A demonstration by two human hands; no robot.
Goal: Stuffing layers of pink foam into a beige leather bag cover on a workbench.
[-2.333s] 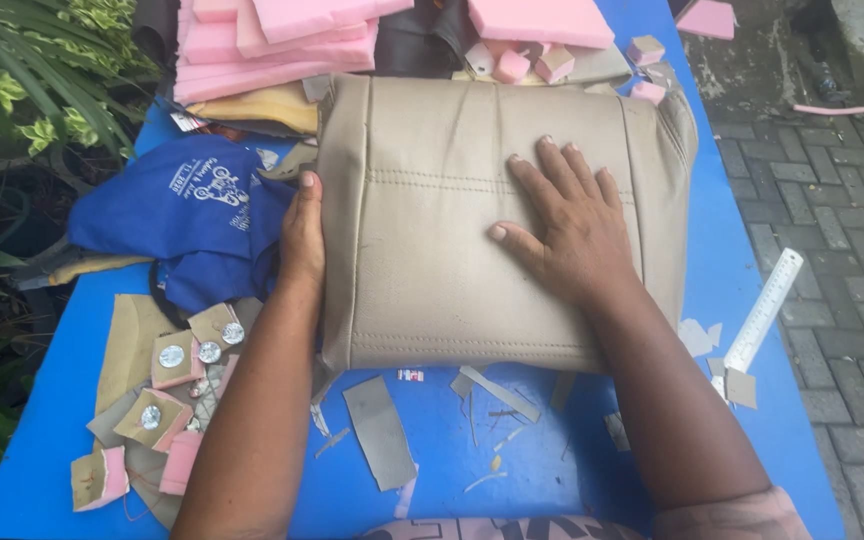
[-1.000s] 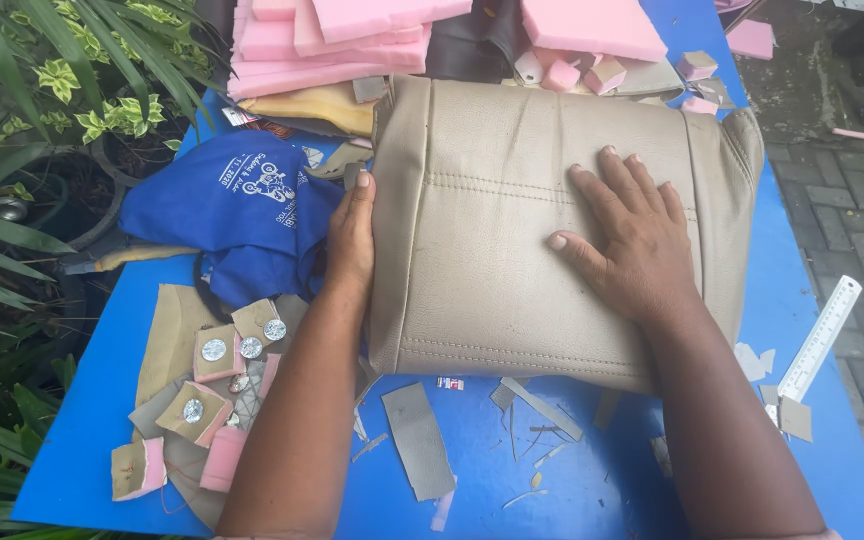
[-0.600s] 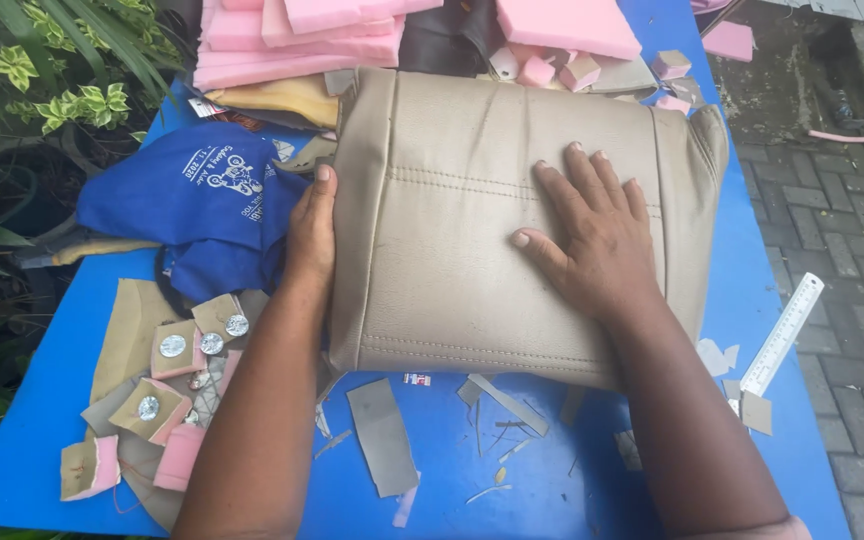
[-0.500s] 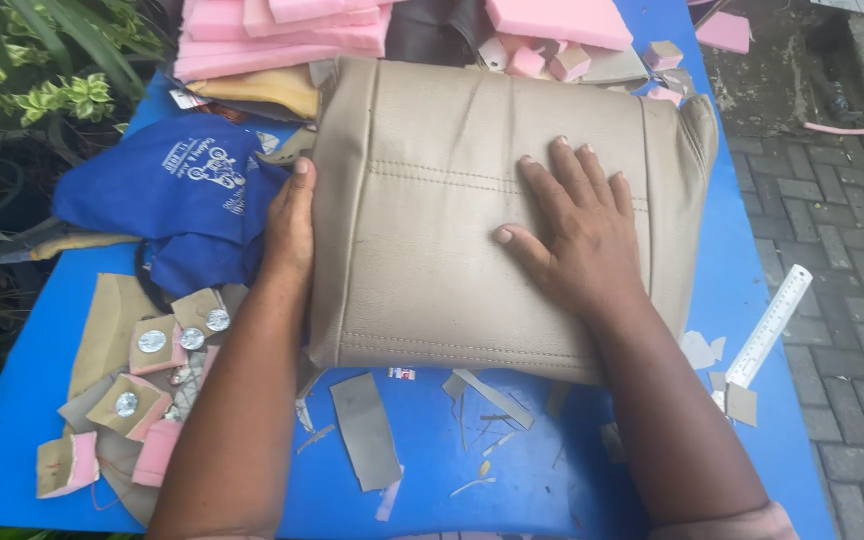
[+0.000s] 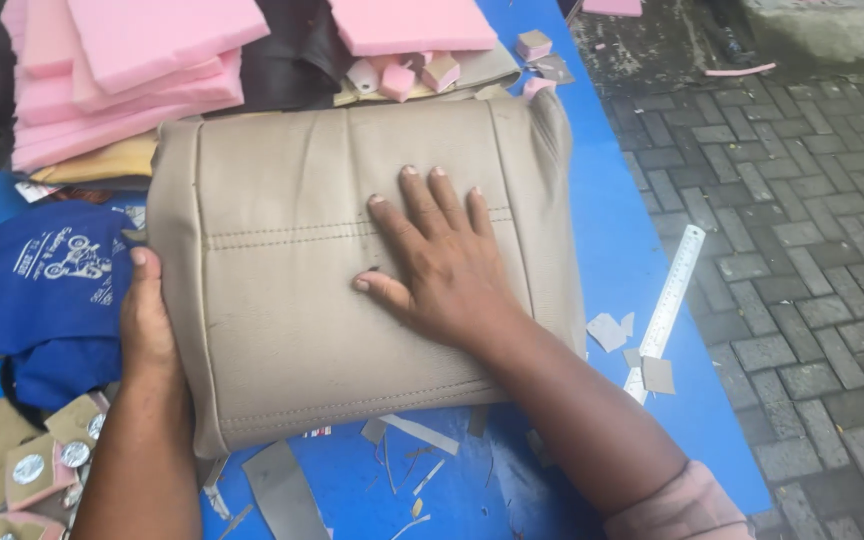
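While fingers [image 5: 422, 215] press flat, beige cushion [image 5: 292, 300] beneath, left hand [image 5: 147, 325] at edge

Crowded on the far side: stacked pink foam sheets [image 5: 122, 70] and a dark leather piece [image 5: 292, 60] pressed against the far edge of the tan cushion cover [image 5: 292, 300], small foam blocks [image 5: 422, 72] just beyond. Blocked on the left by a blue shirt [image 5: 37, 290] touching the cover, with the left hand [image 5: 147, 325] between. Open strip of blue table [image 5: 612, 240] to the right, narrowed by a ruler [image 5: 667, 305] and grey scraps [image 5: 612, 330] near the edge. Near side littered with flat offcuts [image 5: 282, 490], low enough to pass over. Right hand [image 5: 442, 265] flat atop the cover.
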